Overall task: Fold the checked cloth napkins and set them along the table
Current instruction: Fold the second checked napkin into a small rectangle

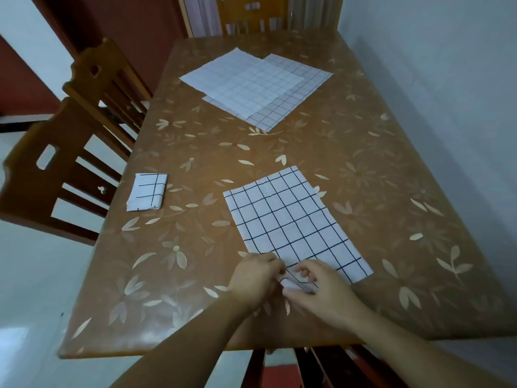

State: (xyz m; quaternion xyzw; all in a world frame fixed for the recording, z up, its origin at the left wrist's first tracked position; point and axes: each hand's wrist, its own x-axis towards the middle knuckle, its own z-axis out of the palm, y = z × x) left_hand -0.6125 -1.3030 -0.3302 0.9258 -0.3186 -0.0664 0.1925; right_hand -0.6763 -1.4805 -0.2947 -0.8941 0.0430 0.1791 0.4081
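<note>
Leaf-patterned table (363, 169): both hands' fingers (275, 266) pinching half-folded napkin (291, 219).

Matt checked cloth napkin (291, 219) lies on a glossy leaf-patterned table (377, 169); wooden chairs (56, 175).

You had a brown bench (363, 169) in front of you, its glossy top printed with pale leaves and flowers. Two wooden chairs stood along its left side: the nearer chair (53, 175) had a slatted back with a cut-out slot in the top rail, and the farther chair (103, 88) stood just behind it. A third chair (251, 15) was at the far end, and the top of a fourth chair (321, 368) showed under the near edge. A pale wall (433, 65) ran along the right side. To your far left was a dark red door (134, 21), and a light tiled floor (36, 289) showed at the lower left.
</note>
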